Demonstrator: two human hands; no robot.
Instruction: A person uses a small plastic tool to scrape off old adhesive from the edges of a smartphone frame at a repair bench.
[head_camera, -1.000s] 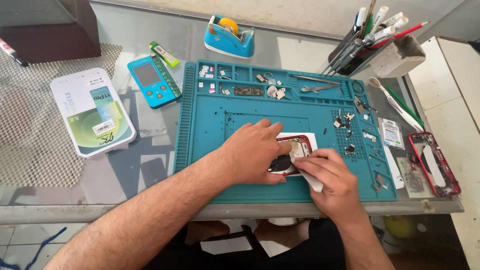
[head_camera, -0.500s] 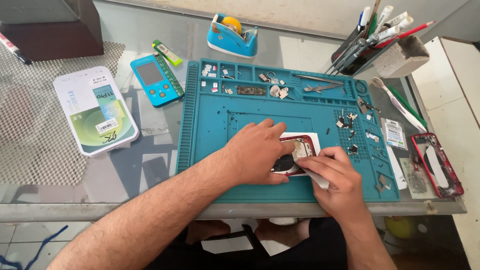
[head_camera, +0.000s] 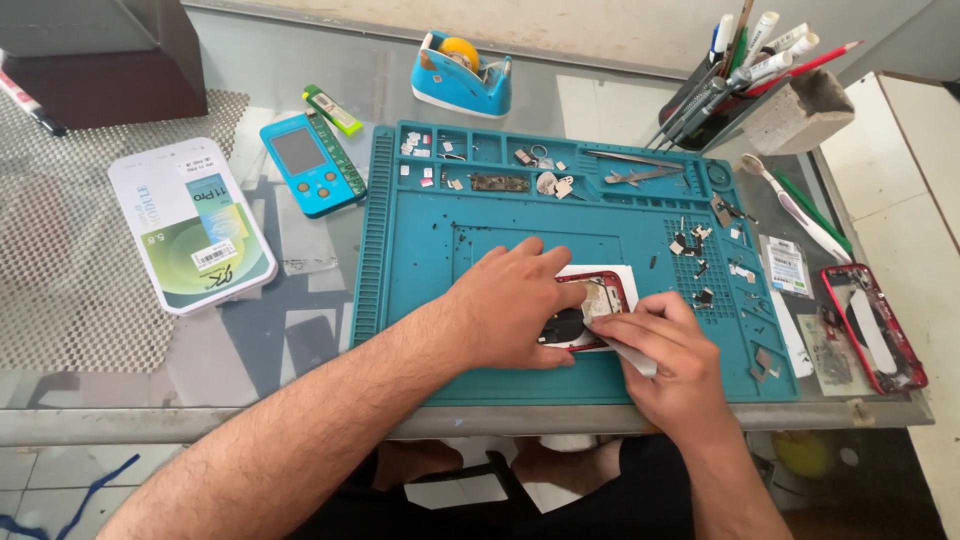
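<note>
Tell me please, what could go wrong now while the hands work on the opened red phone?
The right hand presses a thin flat tool into the red phone; a slip might scratch its insides. The left hand covers part of it, near the blade. Tiny loose parts on the blue mat could scatter.

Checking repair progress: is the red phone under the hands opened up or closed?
Opened: the red phone shows a dark round coil and inner parts between both hands.

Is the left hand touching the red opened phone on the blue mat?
Touching. The head view shows the left hand pressing flat on the red opened phone, its fingers covering the phone's left part.
</note>
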